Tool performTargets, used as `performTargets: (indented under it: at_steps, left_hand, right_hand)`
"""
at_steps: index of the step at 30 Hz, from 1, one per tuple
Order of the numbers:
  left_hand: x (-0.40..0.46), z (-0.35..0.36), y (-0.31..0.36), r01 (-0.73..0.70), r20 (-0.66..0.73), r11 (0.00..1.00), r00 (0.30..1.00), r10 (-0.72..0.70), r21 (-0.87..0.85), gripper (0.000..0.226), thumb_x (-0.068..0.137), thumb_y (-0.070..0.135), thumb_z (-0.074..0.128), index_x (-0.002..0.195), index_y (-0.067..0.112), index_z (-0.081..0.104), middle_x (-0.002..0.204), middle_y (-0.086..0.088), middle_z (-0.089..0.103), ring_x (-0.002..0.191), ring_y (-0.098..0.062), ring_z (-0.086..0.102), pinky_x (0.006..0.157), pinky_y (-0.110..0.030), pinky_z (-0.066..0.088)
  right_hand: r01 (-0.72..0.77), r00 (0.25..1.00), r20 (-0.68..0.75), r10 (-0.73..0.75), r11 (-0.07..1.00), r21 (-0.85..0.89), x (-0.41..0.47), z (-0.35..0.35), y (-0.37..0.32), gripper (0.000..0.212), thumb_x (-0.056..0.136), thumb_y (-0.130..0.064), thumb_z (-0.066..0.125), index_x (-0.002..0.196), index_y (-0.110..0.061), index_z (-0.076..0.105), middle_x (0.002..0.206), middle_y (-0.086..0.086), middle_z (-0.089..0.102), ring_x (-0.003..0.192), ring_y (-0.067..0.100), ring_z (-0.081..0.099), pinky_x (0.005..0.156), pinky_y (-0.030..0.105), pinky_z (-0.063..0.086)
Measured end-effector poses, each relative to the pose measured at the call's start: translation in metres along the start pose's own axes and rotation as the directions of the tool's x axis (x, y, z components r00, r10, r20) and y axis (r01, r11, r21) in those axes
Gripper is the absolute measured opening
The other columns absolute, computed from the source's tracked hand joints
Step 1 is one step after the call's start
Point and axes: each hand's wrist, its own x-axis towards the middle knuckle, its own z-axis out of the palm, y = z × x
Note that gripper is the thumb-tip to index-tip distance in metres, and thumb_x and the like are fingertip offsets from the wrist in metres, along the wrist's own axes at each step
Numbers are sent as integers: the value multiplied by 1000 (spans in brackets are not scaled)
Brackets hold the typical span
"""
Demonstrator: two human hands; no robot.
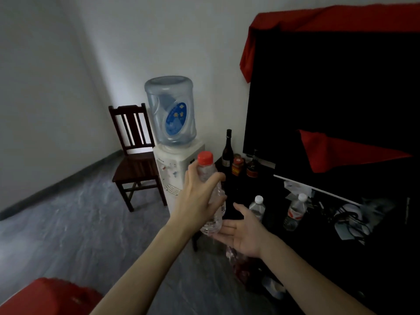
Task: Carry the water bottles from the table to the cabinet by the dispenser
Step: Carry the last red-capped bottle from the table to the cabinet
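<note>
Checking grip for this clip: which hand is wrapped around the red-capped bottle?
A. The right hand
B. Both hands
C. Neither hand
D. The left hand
D: the left hand curls round the red-capped bottle, while the right hand lies open, palm up, just under its base.

Dark cabinet (pixel 295 235) top clutter (pixel 350 219) indistinct.

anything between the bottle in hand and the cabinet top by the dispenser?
Nothing visibly blocks it. The left hand grips the red-capped bottle just short of the dark cabinet; two bottles stand there, with free space nearer the hand. The right hand is open below.
</note>
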Motion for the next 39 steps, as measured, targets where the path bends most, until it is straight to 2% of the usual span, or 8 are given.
performTargets:
  at_steps: [3, 8, 12, 16, 21, 29, 34, 39]
  left_hand:
    - [37, 13, -20, 2, -13, 1000, 1000, -3, -26, 42, 84, 35, 76, 118, 31, 51, 142, -11, 28, 124, -31, 43, 60, -30, 51]
    - [102, 45, -51, -63, 46, 998, 997, 63, -21, 39, 89, 39, 69, 122, 33, 48, 143, -6, 22, 127, -30, 42, 73, -45, 60]
    - [167, 67, -77, -92, 85, 996, 992, 93, -13, 37, 92, 32, 56, 128, 34, 46, 139, -4, 23, 123, -32, 44, 75, -49, 59]
    - [225, 92, -100, -133, 162, 991, 977, 135, -26, 42, 91, 33, 40, 133, 33, 46, 134, -3, 24, 108, -29, 49, 72, -47, 57]
    - [265, 134, -131, -162, 261, 987, 952, 161, -19, 45, 96, 24, 52, 138, 38, 48, 134, 1, 22, 104, -27, 50, 72, -45, 58]
    - [291, 198, -190, -239, 418, 967, 872, 254, -89, 46, 98, 30, 57, 142, 43, 48, 131, 0, 29, 99, -21, 53, 62, -30, 53]
    - [296, 247, -222, -300, 509, 938, 788, 347, -176, 44, 96, 28, 51, 138, 39, 51, 134, -4, 33, 107, -22, 57, 62, -24, 48]
    - [289, 286, -241, -346, 592, 908, 689, 417, -237, 60, 82, 22, 79, 131, 44, 51, 129, -4, 41, 87, -16, 61, 49, -19, 39]
  right_hand:
    - [24, 1000, 16, -24, 1000, 7, 22, 1, -33, 76, 95, -52, 52, 117, 21, 54, 120, 36, 63, 118, 43, 61, 78, 43, 62]
    - [16, 1000, 19, -16, 1000, -14, 72, -6, -95, 80, 94, -53, 54, 123, 21, 50, 122, 36, 62, 119, 45, 60, 102, 45, 50]
    - [64, 998, 18, -63, 998, -7, 115, -9, -162, 80, 95, -53, 53, 126, 20, 50, 121, 36, 64, 117, 44, 62, 103, 45, 51]
    - [74, 997, 7, -74, 997, 18, 159, -17, -219, 81, 95, -54, 53, 129, 20, 48, 119, 36, 64, 116, 44, 62, 85, 46, 60]
    - [53, 996, -76, -50, 998, 45, 215, -33, -260, 81, 95, -57, 53, 123, 18, 54, 115, 36, 66, 111, 45, 64, 77, 44, 62]
    - [-21, 981, -185, 52, 986, 165, 298, -75, -268, 77, 97, -54, 50, 129, 16, 51, 120, 36, 63, 113, 45, 63, 92, 47, 56]
    - [-36, 946, -307, 106, 974, 224, 342, -98, -261, 73, 98, -52, 48, 128, 14, 52, 122, 33, 61, 112, 44, 63, 88, 47, 57]
    - [-103, 904, -387, 184, 970, 219, 375, -122, -249, 69, 102, -49, 45, 128, 14, 52, 122, 33, 59, 117, 41, 59, 105, 48, 48]
